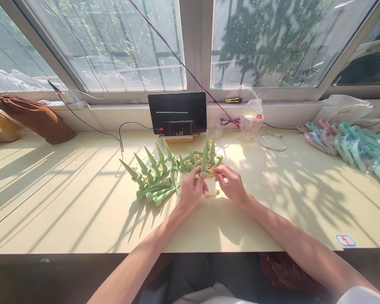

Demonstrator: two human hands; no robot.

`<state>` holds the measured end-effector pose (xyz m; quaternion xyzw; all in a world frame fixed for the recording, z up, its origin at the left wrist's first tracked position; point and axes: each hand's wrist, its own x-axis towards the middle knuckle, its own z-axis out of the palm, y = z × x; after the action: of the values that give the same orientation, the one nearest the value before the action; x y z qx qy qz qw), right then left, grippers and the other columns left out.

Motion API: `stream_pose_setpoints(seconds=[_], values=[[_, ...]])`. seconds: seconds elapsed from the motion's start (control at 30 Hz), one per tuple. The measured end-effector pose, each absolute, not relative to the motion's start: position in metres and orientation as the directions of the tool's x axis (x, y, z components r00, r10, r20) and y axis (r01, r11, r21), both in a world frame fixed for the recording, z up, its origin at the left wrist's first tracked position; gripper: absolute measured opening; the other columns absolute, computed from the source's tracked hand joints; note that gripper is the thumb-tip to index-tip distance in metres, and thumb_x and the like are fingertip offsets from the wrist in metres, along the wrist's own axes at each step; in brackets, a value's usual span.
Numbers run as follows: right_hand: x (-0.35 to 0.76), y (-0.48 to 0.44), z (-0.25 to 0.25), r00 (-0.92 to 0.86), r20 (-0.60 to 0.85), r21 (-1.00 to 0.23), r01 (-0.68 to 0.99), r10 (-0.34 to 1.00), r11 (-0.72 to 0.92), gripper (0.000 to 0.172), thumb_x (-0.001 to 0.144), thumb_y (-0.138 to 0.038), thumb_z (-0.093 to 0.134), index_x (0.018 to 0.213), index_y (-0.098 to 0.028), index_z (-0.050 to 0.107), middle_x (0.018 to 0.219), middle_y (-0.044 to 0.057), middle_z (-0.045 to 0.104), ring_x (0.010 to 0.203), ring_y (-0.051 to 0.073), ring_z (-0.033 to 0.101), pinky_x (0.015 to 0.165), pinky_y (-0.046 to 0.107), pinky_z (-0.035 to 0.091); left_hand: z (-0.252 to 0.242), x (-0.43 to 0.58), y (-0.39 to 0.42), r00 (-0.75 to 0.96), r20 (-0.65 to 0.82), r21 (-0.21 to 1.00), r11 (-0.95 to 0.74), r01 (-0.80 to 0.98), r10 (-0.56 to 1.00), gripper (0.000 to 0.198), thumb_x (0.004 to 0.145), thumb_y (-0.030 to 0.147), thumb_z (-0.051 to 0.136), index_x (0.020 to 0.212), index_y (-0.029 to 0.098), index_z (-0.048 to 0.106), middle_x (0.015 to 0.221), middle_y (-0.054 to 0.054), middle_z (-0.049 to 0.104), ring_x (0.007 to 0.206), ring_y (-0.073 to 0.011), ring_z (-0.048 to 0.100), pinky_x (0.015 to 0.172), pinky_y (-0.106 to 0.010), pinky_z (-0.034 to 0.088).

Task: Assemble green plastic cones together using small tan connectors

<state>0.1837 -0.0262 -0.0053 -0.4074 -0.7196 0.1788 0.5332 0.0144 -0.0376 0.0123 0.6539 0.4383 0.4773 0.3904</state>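
Left hand and right hand pinch 1 upright green cone at its base, mid-table, touching the pile behind. Judged light, stiff plastic, sharp-tipped: grip the wide base, never the tip

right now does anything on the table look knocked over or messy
Nothing damaged. Several green cones lie on their sides below the upright row, left of the left hand, and small tan bits are scattered among the pile behind the right hand.
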Motion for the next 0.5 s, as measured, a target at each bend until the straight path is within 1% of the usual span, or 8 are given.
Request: stream_pose_setpoints(seconds=[0.17,0.23,0.3,0.4,0.43,0.5], values=[[0.1838,-0.0262,-0.0053,-0.111,0.642,-0.672,0.393,0.758,0.627,0.021,0.101,-0.036,0.046,0.093,-0.023,0.061,0.086,0.006,0.062,0.066,0.015,0.058,0.062,0.032,0.054,0.0120,0.0142,-0.0375,0.145,0.287,0.924,-0.313,0.219,0.947,0.041,0.097,0.049,0.048,0.121,0.018,0.058,0.052,0.005,0.060,0.043,-0.0125,0.057,0.044,-0.023,0.044],[0.1843,-0.0263,-0.0053,-0.112,0.644,-0.667,0.401,0.757,0.628,0.020,0.101,-0.035,0.046,0.093,-0.023,0.061,0.087,0.006,0.062,0.067,0.016,0.058,0.062,0.032,0.055,0.0106,0.0143,-0.0370,0.135,0.286,0.925,-0.310,0.220,0.949,0.041,0.097,0.049,0.049,0.121,0.018,0.058,0.055,0.004,0.061,0.043,-0.0123,0.057,0.044,-0.023,0.044],[0.1847,-0.0265,-0.0051,-0.114,0.648,-0.661,0.407,0.753,0.631,0.020,0.101,-0.035,0.047,0.093,-0.023,0.061,0.087,0.006,0.062,0.069,0.016,0.059,0.063,0.032,0.055,0.0091,0.0147,-0.0363,0.120,0.284,0.927,-0.305,0.218,0.951,0.040,0.096,0.049,0.050,0.120,0.018,0.058,0.064,0.002,0.066,0.044,-0.0116,0.058,0.043,-0.023,0.044],[0.1851,-0.0270,-0.0038,-0.112,0.663,-0.649,0.405,0.740,0.644,0.019,0.101,-0.034,0.048,0.092,-0.023,0.061,0.087,0.006,0.062,0.071,0.017,0.059,0.062,0.032,0.055,0.0075,0.0153,-0.0355,0.099,0.291,0.928,-0.306,0.213,0.952,0.039,0.094,0.050,0.053,0.118,0.019,0.059,0.088,-0.004,0.072,0.044,-0.0099,0.059,0.040,-0.023,0.043],[0.1851,-0.0272,-0.0032,-0.109,0.669,-0.645,0.405,0.735,0.647,0.019,0.101,-0.033,0.048,0.092,-0.023,0.061,0.086,0.006,0.061,0.071,0.016,0.060,0.062,0.031,0.055,0.0072,0.0154,-0.0353,0.095,0.293,0.928,-0.307,0.212,0.951,0.039,0.094,0.050,0.054,0.117,0.019,0.059,0.093,-0.005,0.072,0.044,-0.0096,0.059,0.040,-0.023,0.043],[0.1852,-0.0277,-0.0022,-0.105,0.681,-0.635,0.409,0.725,0.655,0.018,0.101,-0.032,0.048,0.092,-0.023,0.061,0.086,0.006,0.061,0.071,0.016,0.059,0.061,0.030,0.055,0.0067,0.0155,-0.0352,0.093,0.290,0.929,-0.304,0.213,0.952,0.039,0.093,0.050,0.055,0.116,0.019,0.059,0.096,-0.005,0.073,0.045,-0.0097,0.060,0.040,-0.023,0.044]])
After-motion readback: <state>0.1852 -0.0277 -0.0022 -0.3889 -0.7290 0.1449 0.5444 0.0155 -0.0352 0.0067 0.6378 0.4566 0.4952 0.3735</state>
